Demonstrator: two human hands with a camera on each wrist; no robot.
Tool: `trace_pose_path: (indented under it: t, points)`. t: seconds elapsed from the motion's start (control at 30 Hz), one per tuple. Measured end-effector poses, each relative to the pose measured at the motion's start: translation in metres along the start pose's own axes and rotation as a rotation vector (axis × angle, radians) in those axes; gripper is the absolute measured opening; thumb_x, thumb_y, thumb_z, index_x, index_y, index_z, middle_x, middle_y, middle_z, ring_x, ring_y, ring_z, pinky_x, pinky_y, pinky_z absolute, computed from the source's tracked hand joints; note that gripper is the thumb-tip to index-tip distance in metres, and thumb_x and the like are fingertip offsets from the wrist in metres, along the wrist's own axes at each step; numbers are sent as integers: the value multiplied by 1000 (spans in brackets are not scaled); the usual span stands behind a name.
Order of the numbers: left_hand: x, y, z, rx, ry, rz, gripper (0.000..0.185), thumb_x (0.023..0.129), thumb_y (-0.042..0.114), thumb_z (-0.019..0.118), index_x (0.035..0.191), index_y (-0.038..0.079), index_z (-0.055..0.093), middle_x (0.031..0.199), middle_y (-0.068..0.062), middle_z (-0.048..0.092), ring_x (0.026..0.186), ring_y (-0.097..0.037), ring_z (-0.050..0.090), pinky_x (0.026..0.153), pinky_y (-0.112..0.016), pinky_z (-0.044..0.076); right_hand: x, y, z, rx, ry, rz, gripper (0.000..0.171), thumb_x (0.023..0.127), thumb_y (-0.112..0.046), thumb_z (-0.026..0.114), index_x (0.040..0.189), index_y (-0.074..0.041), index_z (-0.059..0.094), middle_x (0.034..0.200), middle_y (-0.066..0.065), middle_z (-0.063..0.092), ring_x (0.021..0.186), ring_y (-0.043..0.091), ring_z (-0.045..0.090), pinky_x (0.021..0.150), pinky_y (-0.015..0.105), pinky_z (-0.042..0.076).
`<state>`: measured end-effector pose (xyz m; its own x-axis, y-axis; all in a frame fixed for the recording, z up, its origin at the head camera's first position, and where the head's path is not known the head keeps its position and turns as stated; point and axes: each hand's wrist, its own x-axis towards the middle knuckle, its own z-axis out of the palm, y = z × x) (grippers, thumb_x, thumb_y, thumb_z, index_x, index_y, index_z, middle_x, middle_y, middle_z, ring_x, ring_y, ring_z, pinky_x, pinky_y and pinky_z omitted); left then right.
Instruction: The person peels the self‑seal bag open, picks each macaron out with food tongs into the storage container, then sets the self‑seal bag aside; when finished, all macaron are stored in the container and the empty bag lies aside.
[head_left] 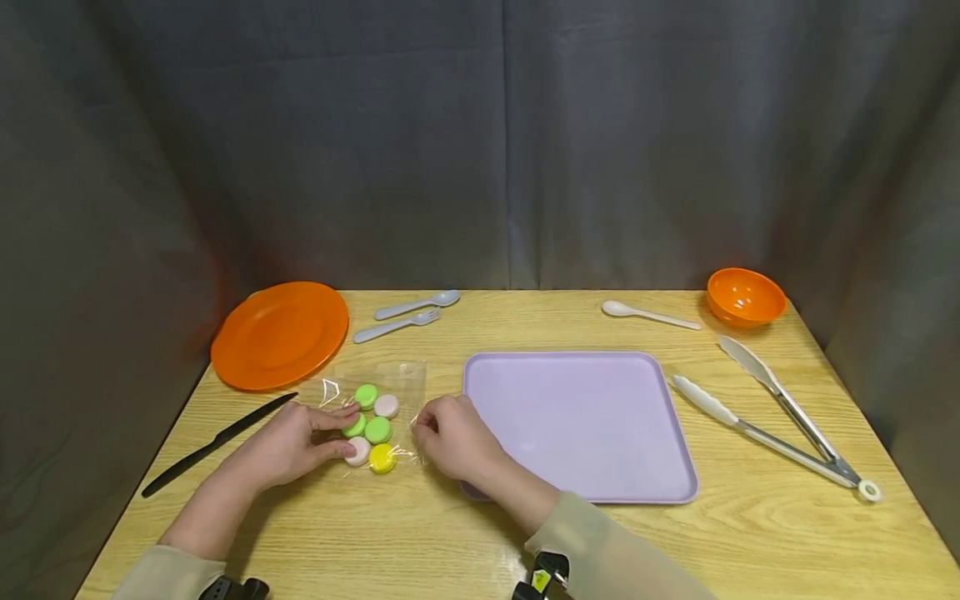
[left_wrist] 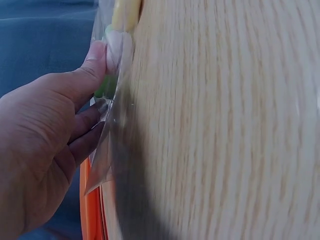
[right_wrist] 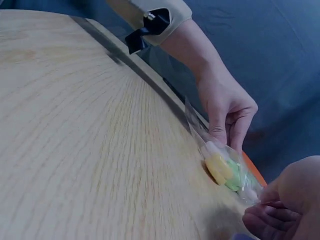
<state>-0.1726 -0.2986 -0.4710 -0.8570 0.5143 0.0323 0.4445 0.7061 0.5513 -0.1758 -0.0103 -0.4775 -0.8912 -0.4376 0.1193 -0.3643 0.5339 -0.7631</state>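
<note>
A clear plastic bag [head_left: 408, 383] lies flat on the table, with several round macarons in green, pale pink and yellow [head_left: 382, 458] inside. My left hand [head_left: 296, 442] holds the bag's left side, thumb by a pale pink macaron [left_wrist: 114, 50] and fingers by the green ones. At the opposite side, my right hand [head_left: 453, 433] pinches the bag's right edge with thumb and fingers. In the right wrist view both hands meet the bag from above, the yellow macaron [right_wrist: 218, 168] facing the camera. The left index fingertip is partly hidden in the left wrist view.
A lilac tray [head_left: 577, 417] sits right of the bag. Around lie an orange plate [head_left: 281, 333], black knife [head_left: 217, 442], grey spoon [head_left: 416, 305], grey fork [head_left: 393, 326], white spoon [head_left: 648, 314], orange bowl [head_left: 746, 297] and spread tongs [head_left: 795, 454].
</note>
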Motion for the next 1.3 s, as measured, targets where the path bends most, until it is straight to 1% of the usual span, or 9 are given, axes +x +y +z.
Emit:
trace_pose_path:
  t: [0.1,0.27,0.33,0.4,0.57,0.7,0.83,1.03,1.3]
  points:
    - [1,1,0,3,-9,2,54,87,23,88,133,0,70,138,-10,65,130,-32,60,105,-50,50,-5,3,-4,54,34,19,19,101,-8,69,83,-7,77,66,-9,62,57,6,55,52,22,48]
    - [1,0,0,19,-13,5,53,88,23,88,132,0,71,138,-9,66,130,-33,61,105,-51,50,-15,10,-9,265,77,79,20,103,-3,64,88,2,75,62,6,68,51,19,66,46,25,51]
    - [0,0,0,18,-12,-1,52,88,23,88,132,0,71,138,-8,66,130,-33,61,105,-51,49,-17,11,-9,307,77,98,19,103,-3,64,89,3,74,62,8,68,51,23,68,46,26,53]
    - [0,0,0,12,-11,-11,52,88,23,88,132,0,71,138,-8,66,130,-32,60,105,-51,49,-15,11,-10,276,77,91,17,101,-3,67,87,2,74,62,5,68,52,20,67,49,26,54]
    - [-1,0,0,5,-13,-24,52,87,23,88,131,0,71,137,-9,66,130,-32,61,106,-51,49,0,7,-11,115,63,70,12,94,-12,77,83,-6,75,69,-7,65,59,6,60,58,23,53]
    - [-1,0,1,7,-15,-17,52,88,24,88,131,0,71,137,-9,67,130,-31,61,106,-51,49,14,4,-10,56,35,52,16,94,-16,79,81,-9,74,68,-8,63,59,4,56,56,22,50]
    - [2,0,1,15,-20,1,52,89,25,88,132,0,71,137,-10,66,129,-32,61,105,-51,50,23,3,-9,26,43,18,23,97,-9,74,75,-11,71,63,-7,60,56,5,52,53,21,46]
    - [3,3,-2,21,-38,7,52,89,24,87,132,-1,70,137,-12,66,129,-34,61,104,-51,51,21,7,-15,63,49,44,25,101,-5,67,76,-7,71,62,-5,60,53,7,52,50,22,44]
    - [2,2,-1,23,-37,-7,54,89,24,88,133,-1,70,137,-12,66,128,-33,62,102,-50,52,10,21,-26,176,137,122,19,102,-5,64,85,-1,70,60,-1,62,49,9,56,46,25,47]
